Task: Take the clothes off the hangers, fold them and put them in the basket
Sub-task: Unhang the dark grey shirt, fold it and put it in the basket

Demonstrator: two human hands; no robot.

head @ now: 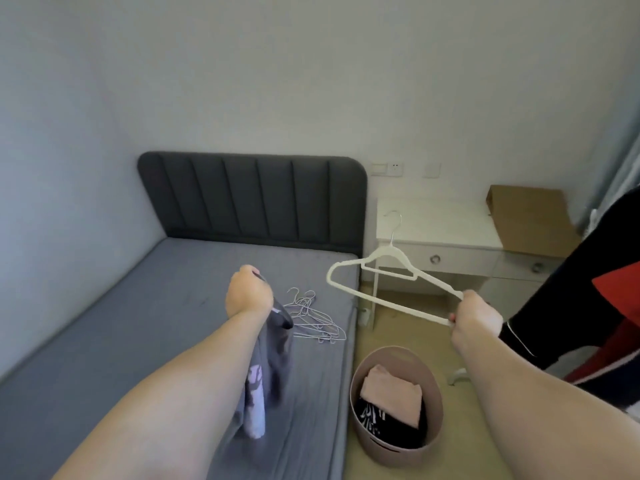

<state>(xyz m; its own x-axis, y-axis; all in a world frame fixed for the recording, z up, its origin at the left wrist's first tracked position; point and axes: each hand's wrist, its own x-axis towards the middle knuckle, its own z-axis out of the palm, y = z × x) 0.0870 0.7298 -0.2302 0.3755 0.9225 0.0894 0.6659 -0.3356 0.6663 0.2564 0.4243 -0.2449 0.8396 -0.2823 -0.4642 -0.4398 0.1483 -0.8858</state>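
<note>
Fingers of the right hand clamp one end of the bare white plastic hanger, its long bar running away leftward toward the thin wire hangers piled on the grey bed. Fingers of the left hand grip the grey printed garment, which hangs straight below them. The round pink basket sits below the right fingers.

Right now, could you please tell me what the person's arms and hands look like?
The left forearm and the right forearm are bare to the picture's edge; no sleeve shows. The left grip and the right grip are bare hands, with no glove, watch or wristband in view. Rings are too blurred to tell.
</note>
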